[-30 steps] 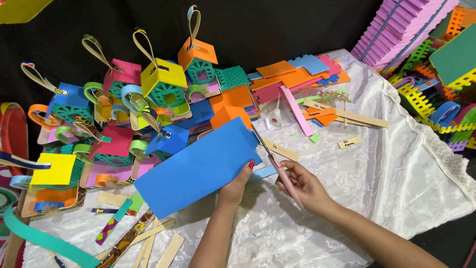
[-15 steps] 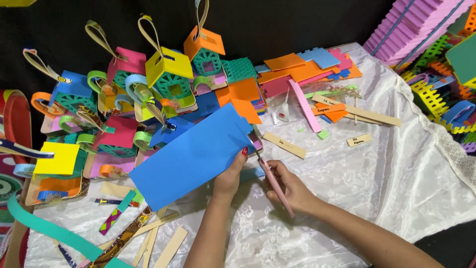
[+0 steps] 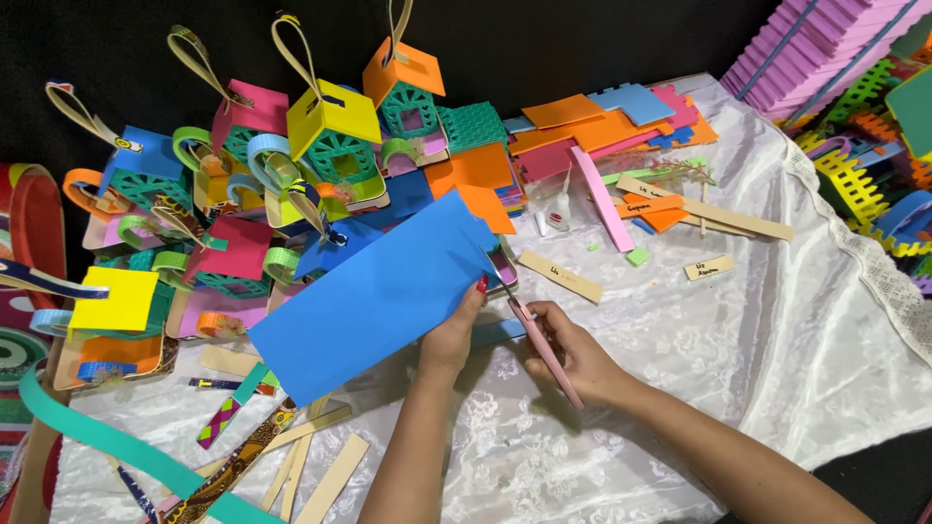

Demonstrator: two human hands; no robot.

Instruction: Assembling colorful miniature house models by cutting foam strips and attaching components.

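My left hand grips the lower right edge of a long blue foam sheet, holding it tilted above the white cloth. My right hand holds a pair of pink-handled scissors, whose blades point up-left into the sheet's right end. Below the scissors a narrow blue strip hangs from the sheet's edge. Both forearms enter from the bottom of the view.
Small coloured foam houses with loop handles crowd the back left. Flat foam pieces, a glue bottle and tan strips lie behind. White lace cloth covers the table. Purple foam stack and fence pieces lie at right.
The blue sheet has shifted slightly up and right in my left hand. The scissors have advanced further along the sheet's lower right edge, and the cut strip below them has grown longer.
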